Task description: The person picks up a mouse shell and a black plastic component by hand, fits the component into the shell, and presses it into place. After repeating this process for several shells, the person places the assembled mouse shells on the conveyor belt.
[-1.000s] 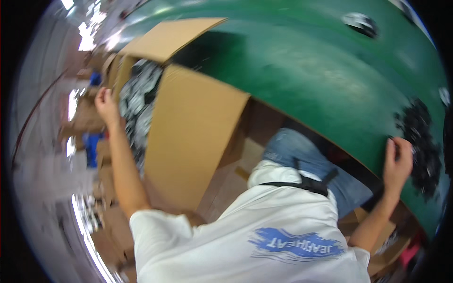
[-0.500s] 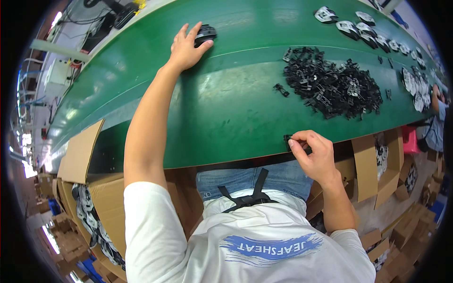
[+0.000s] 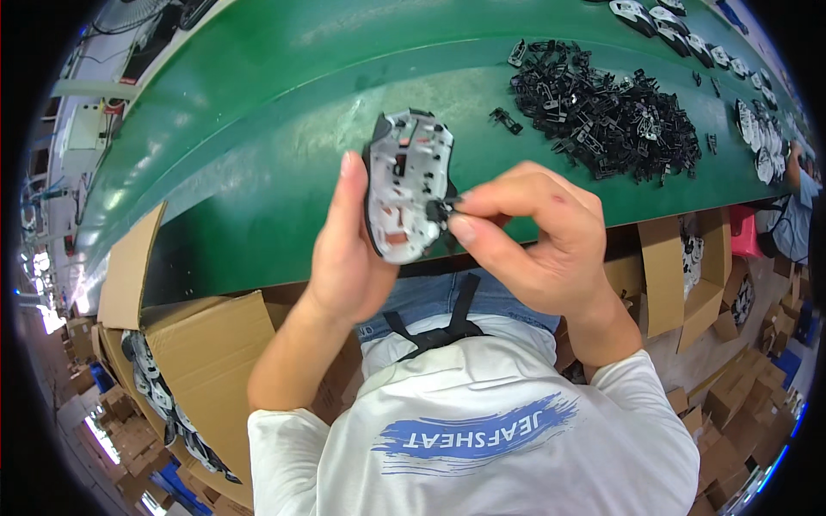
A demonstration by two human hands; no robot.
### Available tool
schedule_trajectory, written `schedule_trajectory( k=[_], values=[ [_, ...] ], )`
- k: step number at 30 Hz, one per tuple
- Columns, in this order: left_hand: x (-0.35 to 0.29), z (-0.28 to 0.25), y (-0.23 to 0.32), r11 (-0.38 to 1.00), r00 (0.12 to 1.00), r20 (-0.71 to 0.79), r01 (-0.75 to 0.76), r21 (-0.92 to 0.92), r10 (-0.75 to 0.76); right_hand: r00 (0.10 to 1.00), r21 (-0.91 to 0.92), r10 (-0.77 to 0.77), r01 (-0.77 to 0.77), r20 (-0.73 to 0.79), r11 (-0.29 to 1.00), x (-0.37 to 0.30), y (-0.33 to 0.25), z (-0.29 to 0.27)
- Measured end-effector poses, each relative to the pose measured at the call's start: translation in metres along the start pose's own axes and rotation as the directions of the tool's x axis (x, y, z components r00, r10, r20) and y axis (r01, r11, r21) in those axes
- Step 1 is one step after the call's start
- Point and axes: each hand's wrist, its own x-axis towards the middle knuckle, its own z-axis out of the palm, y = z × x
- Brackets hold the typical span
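Observation:
A computer mouse shell point(image 3: 409, 185) is upright above the near part of the table, its pale inner side with small posts and holes facing me. My left hand point(image 3: 348, 262) is closed round its left side and lower back. Between the thumb and forefinger of my right hand point(image 3: 538, 228) is a small black plastic part point(image 3: 441, 211). That part is at the shell's right edge; whether it is seated there or only touching, I cannot tell. A heap of similar black plastic parts point(image 3: 602, 112) lies to the right, with one loose piece point(image 3: 506, 121) beside it.
Along the far right of the green table point(image 3: 284, 95) stand several mouse shells point(image 3: 632, 15). White shells point(image 3: 757, 138) lie near a person point(image 3: 796, 206) at the right. Open cardboard boxes with shells are at my left point(image 3: 206, 370) and right point(image 3: 662, 275).
My left hand has come back from the far side of the table with the mouse shell, turned inner side up. My right hand has moved left and up, bringing the small black part to it.

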Motion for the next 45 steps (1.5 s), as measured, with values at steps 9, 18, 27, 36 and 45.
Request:
schedule_trajectory(
  k=[9, 18, 27, 36, 45],
  values=[
    [-0.037, 0.024, -0.029, 0.999, 0.999, -0.033, 0.006, 0.034, -0.005, 0.977, -0.336, -0.208, 0.185, -0.034, 0.924, -0.018, 0.022, 0.014],
    [-0.023, 0.028, -0.046, 0.997, 0.999, 0.009, 0.031, 0.068, -0.032, 0.988, -0.379, -0.119, 0.075, -0.095, 0.922, -0.044, 0.03, 0.001],
    [-0.025, 0.024, -0.048, 0.99, 0.982, -0.124, 0.137, -0.03, -0.139, 0.969, -0.419, -0.236, 0.242, 0.069, 0.875, -0.034, 0.037, -0.011],
    [-0.024, 0.011, -0.045, 0.995, 0.995, -0.018, 0.102, -0.014, -0.102, 0.971, -0.459, -0.224, 0.238, 0.086, 0.856, -0.035, 0.034, -0.003],
    [-0.023, 0.015, -0.051, 0.992, 0.994, 0.002, 0.112, -0.058, -0.112, 0.991, -0.451, -0.13, 0.116, 0.0, 0.885, -0.043, 0.03, 0.002]
  ],
)
